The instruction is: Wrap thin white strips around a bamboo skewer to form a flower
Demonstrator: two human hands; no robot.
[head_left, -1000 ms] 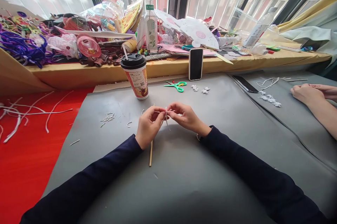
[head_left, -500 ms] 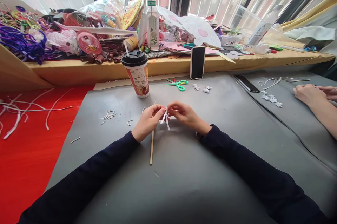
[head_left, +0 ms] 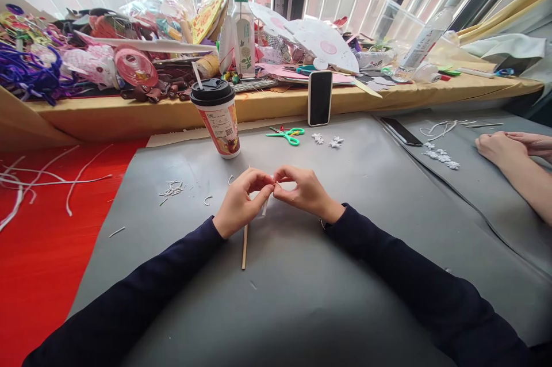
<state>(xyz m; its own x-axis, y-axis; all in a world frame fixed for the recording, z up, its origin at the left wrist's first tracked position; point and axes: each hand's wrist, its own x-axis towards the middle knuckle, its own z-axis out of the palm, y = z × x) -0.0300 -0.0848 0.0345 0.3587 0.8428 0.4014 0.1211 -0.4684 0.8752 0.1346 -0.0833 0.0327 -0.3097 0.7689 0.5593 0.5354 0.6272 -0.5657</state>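
Observation:
Over the middle of the grey table [head_left: 310,275], my left hand [head_left: 242,201] and my right hand [head_left: 307,193] meet fingertip to fingertip. Both pinch a white cord [head_left: 265,206], whose loose ends hang below the fingers; the part between the fingertips is mostly hidden. Under my left hand lies a thin wooden stick [head_left: 245,249], partly covered. Beyond the hands are green-handled scissors [head_left: 291,136] and small white knotted pieces [head_left: 335,141]. Short white cord offcuts [head_left: 172,190] lie to the left.
A paper cup with a black lid [head_left: 219,125] and an upright phone [head_left: 319,99] stand at the back. Another phone [head_left: 402,132], more knotted pieces [head_left: 442,157] and another person's hands [head_left: 504,148] are at right. Long cords [head_left: 52,177] lie on the red surface. Craft materials crowd the sill.
My fingertips have drawn together, and the cord's hanging ends now show less beneath them. The view has shifted slightly, moving the surroundings a little left in the picture.

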